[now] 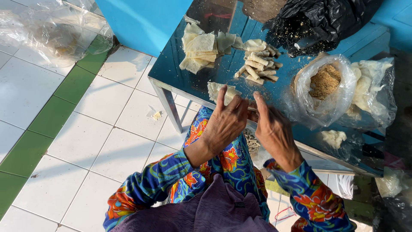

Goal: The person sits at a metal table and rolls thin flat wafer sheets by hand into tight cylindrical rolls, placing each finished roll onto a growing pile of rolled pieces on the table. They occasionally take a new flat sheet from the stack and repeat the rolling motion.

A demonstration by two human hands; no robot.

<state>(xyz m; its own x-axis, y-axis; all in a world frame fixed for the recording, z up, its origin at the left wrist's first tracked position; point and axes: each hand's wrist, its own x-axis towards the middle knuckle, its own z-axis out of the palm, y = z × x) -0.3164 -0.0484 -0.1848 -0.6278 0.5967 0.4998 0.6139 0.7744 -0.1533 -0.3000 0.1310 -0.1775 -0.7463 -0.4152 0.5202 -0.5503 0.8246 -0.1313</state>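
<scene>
My left hand [225,122] and my right hand [273,129] are side by side at the near edge of a shiny metal table [171,71]. Their fingers rest on a pale square wrapper [214,89] that lies flat on the table; what sits between the fingertips is hidden. Just beyond lies a pile of rolled-up wrappers [259,64]. To its left is a stack of flat wrappers [199,49]. A clear bag of brown crumbly filling [325,81] stands open to the right of my hands.
A black plastic bag [326,19] lies at the table's far side. Clear bags with pale dough-like lumps [371,86] sit at the right. A large clear bag [51,32] lies on the white and green tiled floor [86,141]. A blue wall [141,21] stands behind.
</scene>
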